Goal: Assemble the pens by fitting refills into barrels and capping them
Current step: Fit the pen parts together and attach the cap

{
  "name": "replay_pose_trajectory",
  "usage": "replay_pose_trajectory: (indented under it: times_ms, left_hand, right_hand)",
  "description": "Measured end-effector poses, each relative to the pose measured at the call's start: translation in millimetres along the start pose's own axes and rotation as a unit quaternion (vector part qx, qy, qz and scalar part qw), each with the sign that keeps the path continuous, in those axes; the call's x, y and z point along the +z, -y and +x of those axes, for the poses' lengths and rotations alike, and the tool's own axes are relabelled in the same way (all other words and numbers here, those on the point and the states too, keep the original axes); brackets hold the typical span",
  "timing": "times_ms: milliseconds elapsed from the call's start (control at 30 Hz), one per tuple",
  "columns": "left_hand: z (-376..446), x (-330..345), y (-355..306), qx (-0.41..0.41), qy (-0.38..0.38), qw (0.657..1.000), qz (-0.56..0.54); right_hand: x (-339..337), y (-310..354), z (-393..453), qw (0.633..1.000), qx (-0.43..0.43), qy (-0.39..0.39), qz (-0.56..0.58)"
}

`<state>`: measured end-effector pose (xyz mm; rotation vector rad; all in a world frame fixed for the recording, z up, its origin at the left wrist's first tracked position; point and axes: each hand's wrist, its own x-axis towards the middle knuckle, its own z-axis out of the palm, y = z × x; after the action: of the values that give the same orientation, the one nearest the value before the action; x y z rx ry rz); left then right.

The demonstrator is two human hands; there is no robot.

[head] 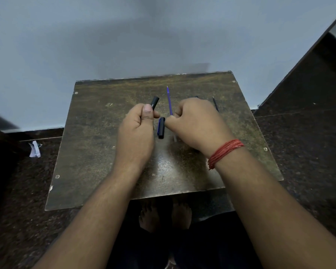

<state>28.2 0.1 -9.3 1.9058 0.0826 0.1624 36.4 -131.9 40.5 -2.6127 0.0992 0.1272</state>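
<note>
Under my fingers sits the worn table (97, 144). I see my left hand (137, 131) clenched around a black barrel (155, 102) jutting above the thumb. My right hand (194, 123) pinches the blue refill (169, 100), which points away past its knuckles. Between both fingertips lies a capped pen (161, 128).

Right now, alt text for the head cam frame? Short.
Seen from above, a person's left hand grips a black pen barrel while the right hand holds a blue refill over a worn wooden board. A black cap lies between the hands; a red thread band circles the right wrist.
</note>
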Motion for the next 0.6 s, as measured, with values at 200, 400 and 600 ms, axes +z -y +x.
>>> replay_pose_trajectory:
  times_ms: [200, 400, 600]
  left_hand:
    - [-0.6, 0.9, 2.6, 0.011, 0.012, 1.0, -0.001]
    - [-2.1, 1.5, 1.7, 0.005, 0.021, 1.0, 0.014]
    - [-3.4, 3.3, -0.3, -0.003, 0.034, 0.999, 0.029]
  right_hand:
    - [0.6, -9.5, 5.0, 0.989, 0.016, -0.024, 0.142]
    - [7.9, -25.5, 21.9, 0.836, 0.089, -0.089, 0.535]
    - [5.8, -32.9, 28.5, 0.687, 0.109, -0.095, 0.712]
